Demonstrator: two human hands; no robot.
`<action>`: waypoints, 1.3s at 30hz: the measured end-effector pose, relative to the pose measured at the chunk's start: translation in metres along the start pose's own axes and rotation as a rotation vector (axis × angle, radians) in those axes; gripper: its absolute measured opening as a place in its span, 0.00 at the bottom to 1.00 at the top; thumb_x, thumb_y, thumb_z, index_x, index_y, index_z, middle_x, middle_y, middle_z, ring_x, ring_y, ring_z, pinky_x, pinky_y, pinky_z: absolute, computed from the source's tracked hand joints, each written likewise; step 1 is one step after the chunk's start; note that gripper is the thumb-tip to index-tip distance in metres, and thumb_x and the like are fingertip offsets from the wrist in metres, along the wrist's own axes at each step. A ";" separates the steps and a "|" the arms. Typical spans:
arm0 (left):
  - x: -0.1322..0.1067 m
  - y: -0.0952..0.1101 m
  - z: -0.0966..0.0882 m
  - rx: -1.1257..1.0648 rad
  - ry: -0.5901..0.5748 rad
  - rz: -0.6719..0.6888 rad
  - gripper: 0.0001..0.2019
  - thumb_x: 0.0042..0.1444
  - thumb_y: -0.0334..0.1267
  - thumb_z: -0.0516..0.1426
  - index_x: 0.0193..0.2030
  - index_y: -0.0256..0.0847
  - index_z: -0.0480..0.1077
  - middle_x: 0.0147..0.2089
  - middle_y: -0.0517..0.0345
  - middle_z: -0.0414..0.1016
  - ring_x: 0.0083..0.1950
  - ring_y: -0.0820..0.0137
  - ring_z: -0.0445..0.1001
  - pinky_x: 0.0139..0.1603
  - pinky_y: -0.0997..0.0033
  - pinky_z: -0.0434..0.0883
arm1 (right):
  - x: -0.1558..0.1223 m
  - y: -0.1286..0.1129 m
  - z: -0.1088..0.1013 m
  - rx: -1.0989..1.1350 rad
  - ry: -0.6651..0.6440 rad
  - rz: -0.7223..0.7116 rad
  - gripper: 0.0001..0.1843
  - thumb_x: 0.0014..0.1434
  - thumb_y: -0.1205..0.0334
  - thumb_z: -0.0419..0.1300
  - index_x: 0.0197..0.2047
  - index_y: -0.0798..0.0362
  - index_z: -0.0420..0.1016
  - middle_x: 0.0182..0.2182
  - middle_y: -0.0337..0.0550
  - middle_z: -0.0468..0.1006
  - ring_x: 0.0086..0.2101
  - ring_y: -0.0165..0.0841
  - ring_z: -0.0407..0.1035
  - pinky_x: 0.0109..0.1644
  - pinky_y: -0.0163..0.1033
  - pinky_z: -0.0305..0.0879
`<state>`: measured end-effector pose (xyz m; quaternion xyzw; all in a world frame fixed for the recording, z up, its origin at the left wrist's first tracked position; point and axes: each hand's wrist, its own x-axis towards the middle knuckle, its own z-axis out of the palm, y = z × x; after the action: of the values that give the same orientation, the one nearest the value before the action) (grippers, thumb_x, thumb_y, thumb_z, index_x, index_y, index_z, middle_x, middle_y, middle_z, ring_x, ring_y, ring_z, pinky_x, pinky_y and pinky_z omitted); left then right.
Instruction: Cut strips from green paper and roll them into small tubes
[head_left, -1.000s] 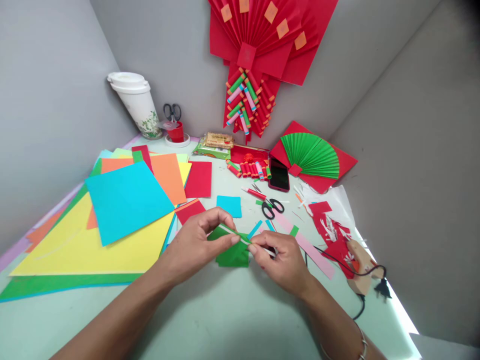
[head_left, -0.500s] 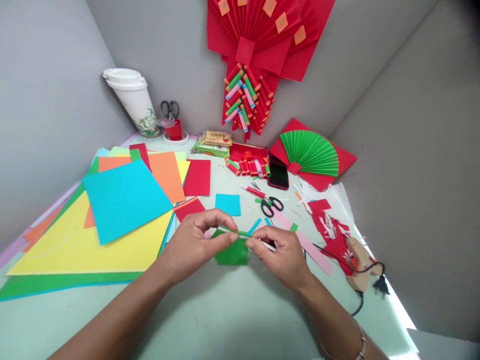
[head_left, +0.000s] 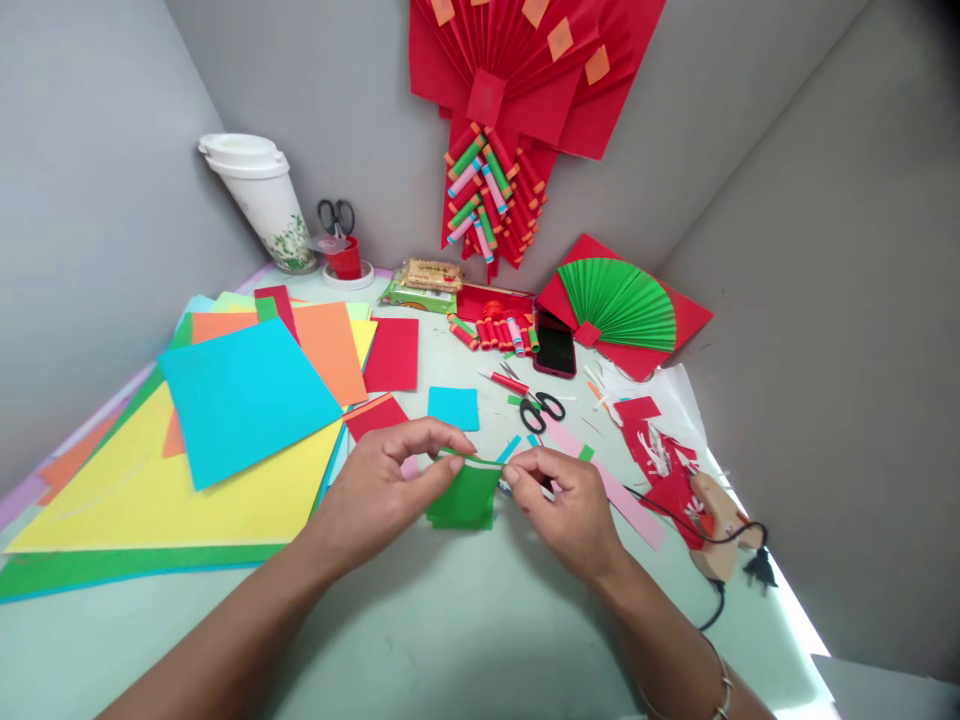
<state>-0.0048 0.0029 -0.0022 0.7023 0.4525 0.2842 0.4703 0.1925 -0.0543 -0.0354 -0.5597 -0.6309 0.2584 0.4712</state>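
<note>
My left hand [head_left: 394, 488] pinches the upper edge of a green paper [head_left: 480, 462] between thumb and fingers. At the right end of that edge, my right hand [head_left: 559, 505] is closed in a pinch, with part of a thin white stick [head_left: 550, 490] showing under its fingers. Green paper squares [head_left: 461, 510] lie below the hands; where the held paper ends and these begin is hard to make out. Just beyond my fingers are a light blue paper square [head_left: 453, 408], blue paper strips [head_left: 510, 447] and black-handled scissors [head_left: 534, 412].
Coloured paper sheets [head_left: 251, 400] are piled on the left. A hot glue gun [head_left: 716, 520] with its cord, red scraps [head_left: 637, 410] and a pink strip [head_left: 634, 510] lie right. Behind are a phone [head_left: 555, 345], small paper rolls [head_left: 504, 333], a green fan [head_left: 619, 300] and a white cup [head_left: 259, 200].
The green edge between my fingers has lifted slightly and looks flatter, with more green showing below it. My left thumb has shifted left along it; the right hand stays about the same.
</note>
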 end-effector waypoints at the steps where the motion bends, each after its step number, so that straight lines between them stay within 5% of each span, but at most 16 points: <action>1: 0.001 -0.002 -0.001 -0.011 -0.009 -0.008 0.07 0.59 0.44 0.59 0.39 0.47 0.77 0.39 0.62 0.81 0.41 0.68 0.76 0.45 0.71 0.71 | 0.000 0.000 -0.001 -0.003 -0.005 -0.013 0.10 0.59 0.68 0.58 0.25 0.53 0.73 0.20 0.35 0.73 0.23 0.27 0.64 0.27 0.32 0.58; 6: 0.003 -0.004 -0.003 -0.049 -0.086 -0.070 0.11 0.58 0.48 0.60 0.41 0.46 0.77 0.41 0.60 0.80 0.43 0.66 0.76 0.42 0.71 0.70 | 0.000 -0.001 -0.002 -0.030 -0.046 -0.106 0.10 0.58 0.69 0.57 0.26 0.53 0.73 0.21 0.36 0.73 0.23 0.27 0.65 0.28 0.32 0.59; 14: 0.001 0.002 0.002 0.044 -0.218 -0.072 0.09 0.53 0.47 0.63 0.32 0.43 0.79 0.35 0.60 0.81 0.37 0.68 0.75 0.40 0.71 0.69 | -0.004 0.002 -0.001 -0.099 -0.172 -0.244 0.09 0.59 0.69 0.56 0.29 0.53 0.75 0.23 0.38 0.73 0.25 0.29 0.64 0.34 0.36 0.62; 29: 0.006 -0.009 -0.003 0.082 -0.335 -0.124 0.09 0.57 0.44 0.59 0.38 0.44 0.79 0.33 0.62 0.77 0.35 0.70 0.72 0.34 0.74 0.64 | -0.001 0.006 -0.006 -0.174 -0.259 -0.236 0.09 0.63 0.66 0.56 0.33 0.53 0.77 0.28 0.42 0.79 0.30 0.32 0.71 0.36 0.37 0.64; 39: 0.007 -0.005 -0.001 0.061 -0.295 -0.140 0.09 0.53 0.44 0.62 0.34 0.42 0.78 0.31 0.61 0.79 0.34 0.70 0.74 0.32 0.75 0.65 | -0.001 0.007 -0.004 -0.228 -0.220 -0.227 0.10 0.60 0.66 0.57 0.28 0.52 0.76 0.25 0.40 0.77 0.27 0.31 0.68 0.34 0.38 0.62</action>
<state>-0.0044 0.0097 -0.0066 0.7171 0.4350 0.1306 0.5287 0.1991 -0.0539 -0.0402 -0.5033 -0.7626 0.1900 0.3592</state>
